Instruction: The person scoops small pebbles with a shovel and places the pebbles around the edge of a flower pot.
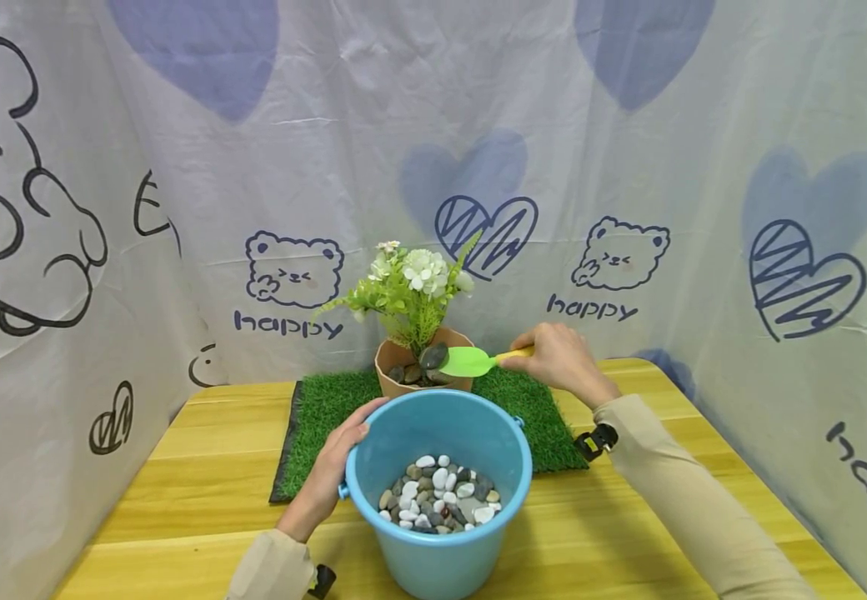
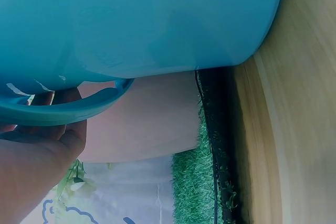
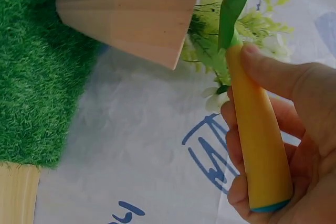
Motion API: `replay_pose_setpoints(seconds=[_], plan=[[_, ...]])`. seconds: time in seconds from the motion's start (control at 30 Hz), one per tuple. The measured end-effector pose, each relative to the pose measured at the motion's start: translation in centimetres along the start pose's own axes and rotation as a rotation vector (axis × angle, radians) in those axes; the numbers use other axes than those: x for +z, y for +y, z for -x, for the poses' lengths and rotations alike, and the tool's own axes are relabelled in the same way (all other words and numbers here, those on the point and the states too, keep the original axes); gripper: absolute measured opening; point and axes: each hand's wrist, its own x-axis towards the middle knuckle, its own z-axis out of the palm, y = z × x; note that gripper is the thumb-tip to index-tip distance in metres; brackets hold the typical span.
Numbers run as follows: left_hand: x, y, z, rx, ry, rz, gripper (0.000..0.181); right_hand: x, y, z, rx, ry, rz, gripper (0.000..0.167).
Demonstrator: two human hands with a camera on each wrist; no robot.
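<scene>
My right hand (image 1: 559, 357) grips the yellow handle (image 3: 257, 135) of a small toy trowel with a green blade (image 1: 467, 362). At the blade's tip a dark stone (image 1: 433, 357) lies over the opening of a tan flowerpot (image 1: 396, 385). White flowers with green leaves (image 1: 424, 271) stand in the pot, among several stones. My left hand (image 1: 332, 467) holds the far left side of a light blue bucket (image 1: 441, 542) near its rim. Pebbles in white, grey and brown (image 1: 441, 496) cover the bucket's bottom. In the left wrist view, the bucket's handle (image 2: 68, 111) partly hides the fingers.
The pot stands on a green artificial grass mat (image 1: 328, 417) with a dark edge. Beneath it is a wooden table (image 1: 178, 475). A pale printed curtain (image 1: 373, 167) hangs behind and on both sides. The bucket stands in front of the pot, close to it.
</scene>
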Motion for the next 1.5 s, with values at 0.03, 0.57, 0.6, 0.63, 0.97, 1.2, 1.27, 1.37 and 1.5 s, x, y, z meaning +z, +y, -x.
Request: replay_pose_setpoints(seconds=[0.03, 0.57, 0.6, 0.63, 0.97, 1.2, 1.27, 1.37, 1.5], plan=[[0.0, 0.0, 0.0, 0.001, 0.001, -0.001, 0.048, 0.1, 0.1, -0.1, 0.014, 0.009, 0.009, 0.037], [0.0, 0.1, 0.1, -0.009, 0.006, 0.0, 0.05, 0.3, 0.9, -1.0, 0.053, 0.043, 0.101, 0.031], [0.0, 0.1, 0.1, -0.01, 0.005, 0.0, 0.05, 0.2, 1.0, -1.0, 0.054, 0.04, 0.106, 0.031], [0.0, 0.1, 0.1, -0.01, 0.004, 0.0, 0.051, 0.2, 1.0, -1.0, 0.056, 0.035, 0.11, 0.03], [-0.1, 0.3, -0.1, -0.009, -0.001, -0.011, 0.051, 0.0, 1.3, -1.0, 0.056, 0.029, 0.131, 0.033], [-0.1, 0.2, 0.0, -0.013, 0.01, -0.011, 0.05, 1.0, 0.9, -1.5, 0.05, 0.003, 0.089, 0.035], [-0.1, 0.1, 0.0, -0.018, 0.011, -0.008, 0.049, 1.3, 0.6, -1.7, 0.047, -0.008, 0.082, 0.032], [-0.1, 0.0, 0.0, -0.023, 0.009, -0.004, 0.05, 1.5, 0.3, -2.0, 0.05, -0.024, 0.083, 0.03], [-0.1, 0.0, 0.0, -0.023, 0.002, -0.007, 0.05, 1.4, -0.2, -2.2, 0.078, -0.039, 0.113, 0.032]])
